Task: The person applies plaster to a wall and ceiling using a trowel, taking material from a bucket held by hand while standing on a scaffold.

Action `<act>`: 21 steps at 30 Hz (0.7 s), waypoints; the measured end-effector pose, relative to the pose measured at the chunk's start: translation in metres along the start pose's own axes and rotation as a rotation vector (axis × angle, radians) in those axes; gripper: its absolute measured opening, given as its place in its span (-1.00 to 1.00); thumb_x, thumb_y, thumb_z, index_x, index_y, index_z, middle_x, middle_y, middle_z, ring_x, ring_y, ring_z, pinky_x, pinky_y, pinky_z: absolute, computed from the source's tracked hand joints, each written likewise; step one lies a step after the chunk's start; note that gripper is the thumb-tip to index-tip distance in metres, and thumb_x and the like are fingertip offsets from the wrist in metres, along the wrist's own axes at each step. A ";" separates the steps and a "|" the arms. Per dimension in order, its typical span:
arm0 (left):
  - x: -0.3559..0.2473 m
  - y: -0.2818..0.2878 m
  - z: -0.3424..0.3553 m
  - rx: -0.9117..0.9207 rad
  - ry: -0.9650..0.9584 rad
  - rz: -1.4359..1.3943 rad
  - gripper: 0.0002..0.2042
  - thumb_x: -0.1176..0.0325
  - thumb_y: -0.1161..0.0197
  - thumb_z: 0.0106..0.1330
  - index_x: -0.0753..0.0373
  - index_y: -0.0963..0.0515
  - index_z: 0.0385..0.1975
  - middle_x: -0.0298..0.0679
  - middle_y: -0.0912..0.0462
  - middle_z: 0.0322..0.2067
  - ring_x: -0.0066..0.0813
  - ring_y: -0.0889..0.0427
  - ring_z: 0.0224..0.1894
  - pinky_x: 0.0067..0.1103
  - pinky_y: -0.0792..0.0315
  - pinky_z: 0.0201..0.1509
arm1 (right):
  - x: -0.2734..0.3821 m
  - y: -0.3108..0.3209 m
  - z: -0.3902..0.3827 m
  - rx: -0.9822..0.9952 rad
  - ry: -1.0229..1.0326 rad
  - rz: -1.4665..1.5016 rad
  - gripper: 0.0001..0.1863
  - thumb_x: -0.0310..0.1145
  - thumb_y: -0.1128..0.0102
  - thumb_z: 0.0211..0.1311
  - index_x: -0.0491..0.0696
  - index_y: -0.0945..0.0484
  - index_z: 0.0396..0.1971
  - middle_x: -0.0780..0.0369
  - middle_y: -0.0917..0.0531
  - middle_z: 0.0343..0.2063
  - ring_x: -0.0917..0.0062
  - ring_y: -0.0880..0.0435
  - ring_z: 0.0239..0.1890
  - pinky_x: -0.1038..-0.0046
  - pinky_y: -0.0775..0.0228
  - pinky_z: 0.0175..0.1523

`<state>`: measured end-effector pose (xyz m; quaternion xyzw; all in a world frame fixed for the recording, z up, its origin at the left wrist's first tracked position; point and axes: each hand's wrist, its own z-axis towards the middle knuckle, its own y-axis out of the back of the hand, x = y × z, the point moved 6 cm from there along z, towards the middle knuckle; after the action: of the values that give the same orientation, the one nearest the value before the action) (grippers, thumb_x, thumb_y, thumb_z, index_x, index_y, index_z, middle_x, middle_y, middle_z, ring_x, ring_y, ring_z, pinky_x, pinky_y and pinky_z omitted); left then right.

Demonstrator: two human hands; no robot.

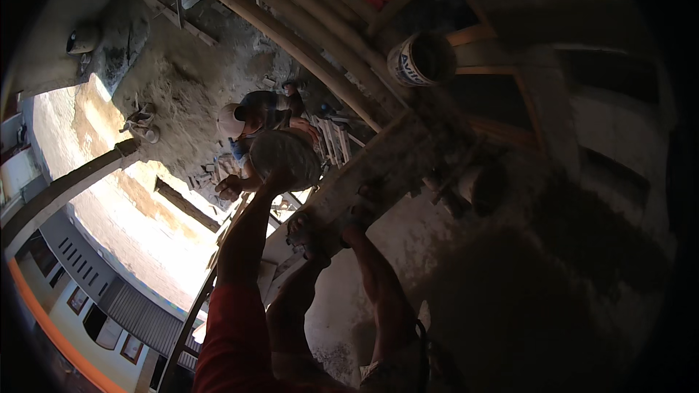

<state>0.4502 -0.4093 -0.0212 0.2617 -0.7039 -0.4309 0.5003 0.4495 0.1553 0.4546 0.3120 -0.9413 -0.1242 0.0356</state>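
Note:
My left hand [278, 177], at the end of a red sleeve, grips a grey, mortar-stained bucket [290, 153] out beyond the plank's edge. A co-worker [251, 113] in a pale cap is just below, partly hidden by the bucket, with one hand [227, 188] held out beside it. My legs [375, 291] come down to a dirty plank [389, 156], where my feet stand among dark, indistinct things. I do not see my right hand.
A white paint bucket [408, 65] rests at the upper right beside long bamboo poles [291, 36]. Orange timber frames [510, 76] line the right. Far below lie rubble-strewn ground [175, 80], a concrete beam [65, 185] and a sunlit strip before a low building [109, 327].

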 end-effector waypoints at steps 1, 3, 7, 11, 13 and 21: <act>0.004 0.000 0.003 0.245 -0.026 -0.478 -0.66 0.24 -0.26 0.09 0.28 -0.65 -0.17 0.05 -0.67 -0.29 0.06 -0.66 -0.17 -0.09 -0.53 -0.10 | -0.003 -0.001 -0.004 0.019 -0.011 0.041 -0.59 -0.34 -0.05 0.37 -0.10 -0.48 0.18 0.30 -0.59 -0.26 0.56 -0.56 -0.31 0.42 -0.49 -0.19; 0.024 0.015 -0.015 0.324 0.052 -0.906 -0.77 0.18 -0.28 0.11 0.20 -0.69 -0.37 -0.06 -0.69 -0.42 0.03 -0.69 -0.30 -0.05 -0.54 -0.20 | 0.001 -0.004 -0.008 0.080 -0.004 0.045 -0.59 -0.35 -0.07 0.36 -0.09 -0.49 0.17 0.29 -0.59 -0.23 0.53 -0.57 -0.26 0.39 -0.50 -0.14; 0.049 0.085 0.000 0.242 0.033 -0.971 -0.69 0.08 -0.24 0.17 0.22 -0.69 -0.39 -0.04 -0.68 -0.42 -0.03 -0.68 -0.34 -0.13 -0.54 -0.20 | -0.001 -0.008 -0.021 0.084 0.021 -0.180 -0.61 -0.38 -0.11 0.33 -0.05 -0.51 0.15 0.22 -0.58 -0.14 0.48 -0.57 -0.18 0.40 -0.51 -0.12; 0.063 0.140 -0.016 0.220 0.017 -1.077 -0.67 0.10 -0.20 0.22 0.28 -0.66 -0.30 0.00 -0.66 -0.40 0.00 -0.65 -0.28 -0.11 -0.52 -0.14 | 0.005 -0.015 -0.049 0.086 0.512 -0.422 -0.62 -0.41 -0.10 0.32 0.01 -0.54 0.13 0.14 -0.57 -0.11 0.46 -0.62 -0.23 0.44 -0.56 -0.22; 0.071 0.178 -0.005 0.119 0.028 -1.064 -0.77 0.19 -0.25 0.08 0.23 -0.66 -0.48 -0.03 -0.62 -0.49 -0.04 -0.63 -0.34 -0.17 -0.49 -0.17 | -0.015 -0.012 -0.054 0.071 0.544 -0.445 -0.62 -0.43 -0.09 0.31 0.04 -0.54 0.13 0.09 -0.57 -0.07 0.40 -0.64 -0.19 0.41 -0.60 -0.18; 0.131 0.309 -0.031 0.138 -0.202 -1.103 -0.65 0.18 -0.23 0.21 0.31 -0.63 -0.14 0.07 -0.68 -0.27 0.03 -0.67 -0.19 -0.22 -0.53 -0.03 | -0.077 0.006 -0.084 0.183 0.130 0.139 -0.61 -0.32 -0.07 0.38 0.01 -0.45 0.19 0.19 -0.57 -0.10 0.41 -0.57 -0.26 0.32 -0.48 -0.21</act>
<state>0.4512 -0.3730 0.3144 0.5803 -0.5340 -0.6044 0.1131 0.5201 0.1882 0.5379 0.2554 -0.9637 -0.0147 0.0764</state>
